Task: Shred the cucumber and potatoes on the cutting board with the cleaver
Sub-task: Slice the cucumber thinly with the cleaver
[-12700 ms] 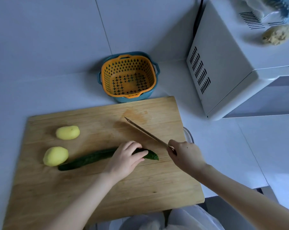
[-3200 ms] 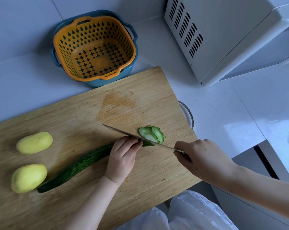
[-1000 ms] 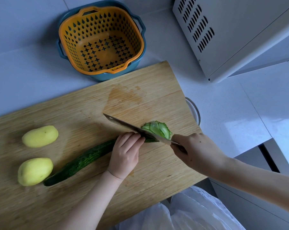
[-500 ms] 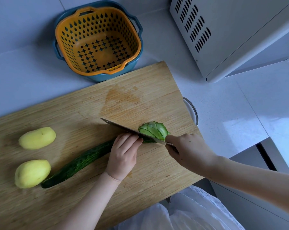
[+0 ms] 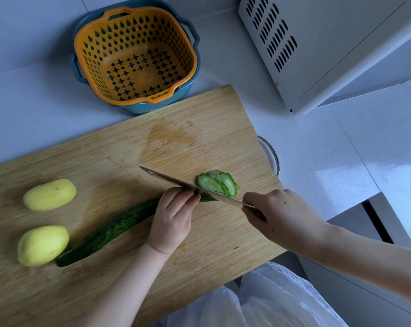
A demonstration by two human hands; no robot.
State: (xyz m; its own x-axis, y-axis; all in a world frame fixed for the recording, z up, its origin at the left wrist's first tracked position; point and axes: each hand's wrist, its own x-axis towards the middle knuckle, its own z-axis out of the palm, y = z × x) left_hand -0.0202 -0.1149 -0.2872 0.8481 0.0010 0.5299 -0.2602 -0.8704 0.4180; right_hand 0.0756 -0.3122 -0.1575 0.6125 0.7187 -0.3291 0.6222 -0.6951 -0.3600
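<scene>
Cucumber partly sliced under the cleaver, potatoes whole.

The dark green, bumpy cucumber [image 5: 110, 232] lies diagonally across the wooden cutting board [image 5: 199, 138], pinned near its right end by the left hand [image 5: 173, 220]. The cleaver [image 5: 166, 179] stands edge-down on that end, tip pointing up-left, its handle gripped in the right hand [image 5: 282, 220]. Just right of the blade, thin pale-green slices [image 5: 217, 184] lie overlapped. Two peeled yellow potatoes sit at the board's left: the nearer potato [image 5: 43, 245] just beside the cucumber's lower end, the farther potato [image 5: 49, 195] apart.
</scene>
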